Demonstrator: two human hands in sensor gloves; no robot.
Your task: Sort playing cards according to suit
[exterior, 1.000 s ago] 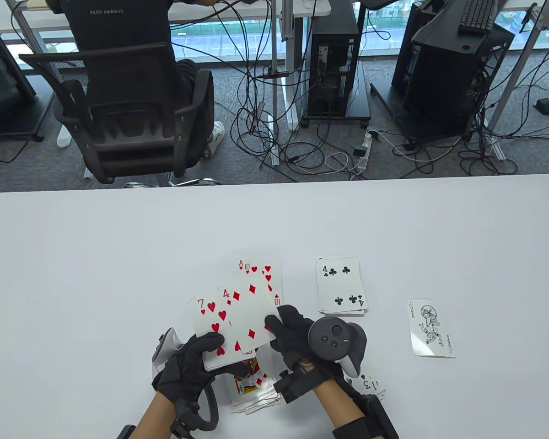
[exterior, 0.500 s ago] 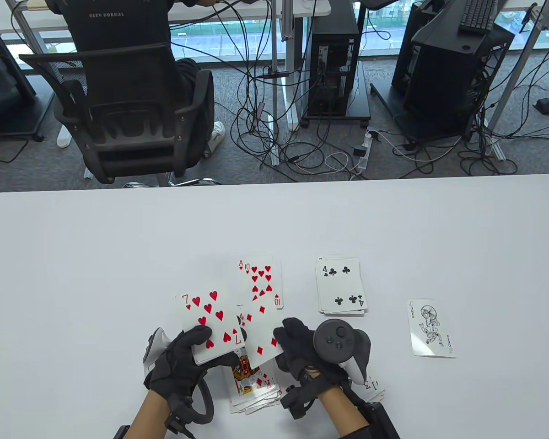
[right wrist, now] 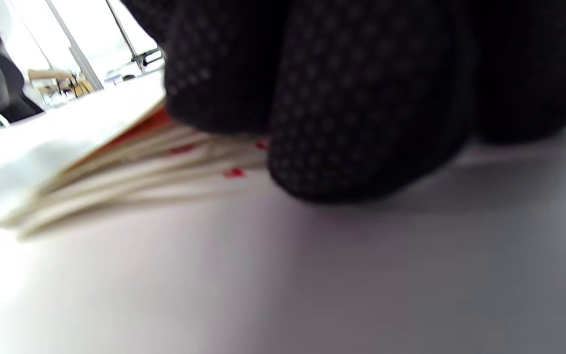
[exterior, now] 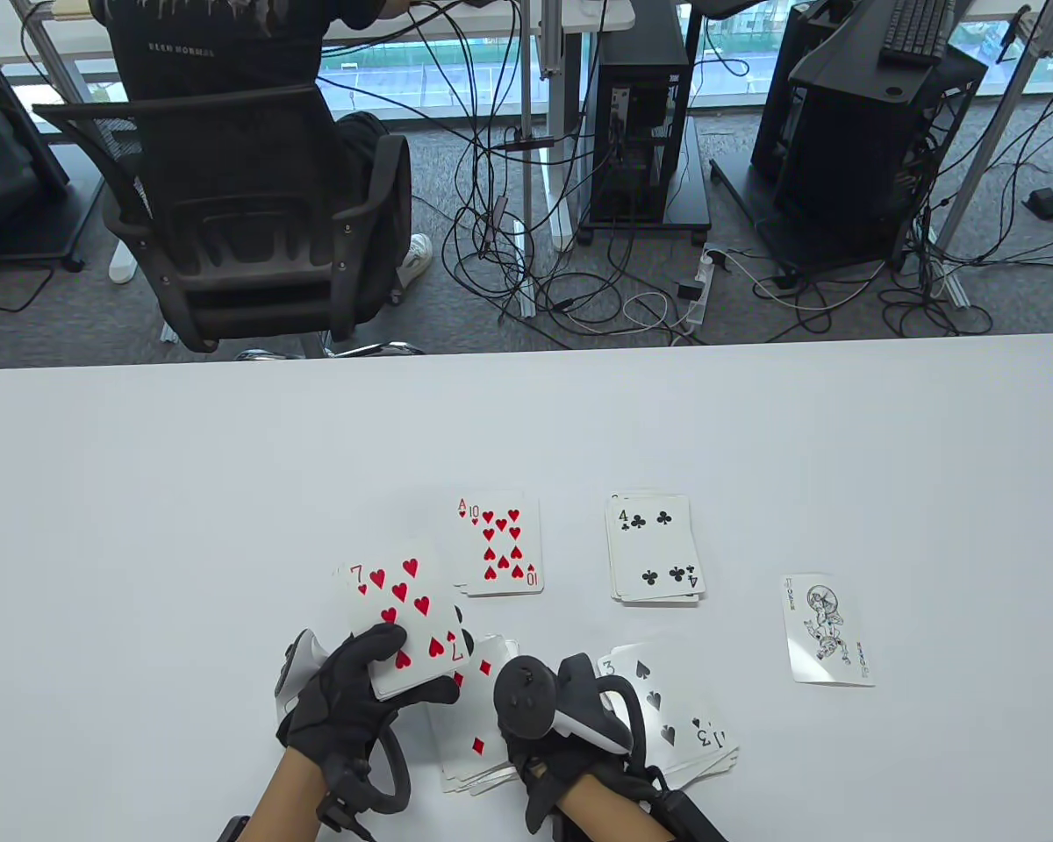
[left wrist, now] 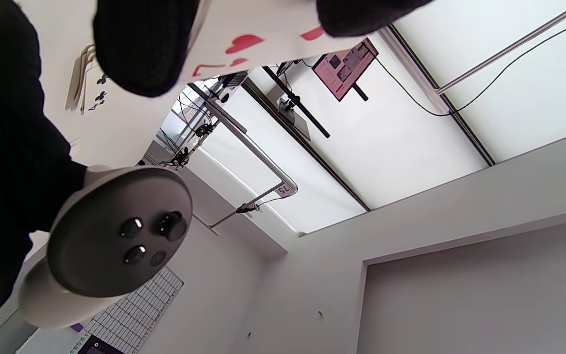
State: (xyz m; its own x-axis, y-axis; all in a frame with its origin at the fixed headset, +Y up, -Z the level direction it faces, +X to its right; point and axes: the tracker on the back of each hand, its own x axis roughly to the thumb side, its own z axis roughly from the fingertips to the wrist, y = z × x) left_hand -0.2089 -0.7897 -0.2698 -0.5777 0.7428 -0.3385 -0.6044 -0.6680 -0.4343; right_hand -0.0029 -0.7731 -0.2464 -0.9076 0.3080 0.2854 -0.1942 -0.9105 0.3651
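The far half of the table point(exterior: 526, 421) and its whole left side lie bare, so my hands can pass there freely. Nearer me the way is cluttered: the heart pile point(exterior: 500, 544), the club pile point(exterior: 655, 548) and the joker point(exterior: 827, 630) sit well apart, with open lanes of table between them. Close in, the diamond pile point(exterior: 474, 728) and spade pile point(exterior: 680, 715) flank my right hand point(exterior: 562, 728), leaving little room.
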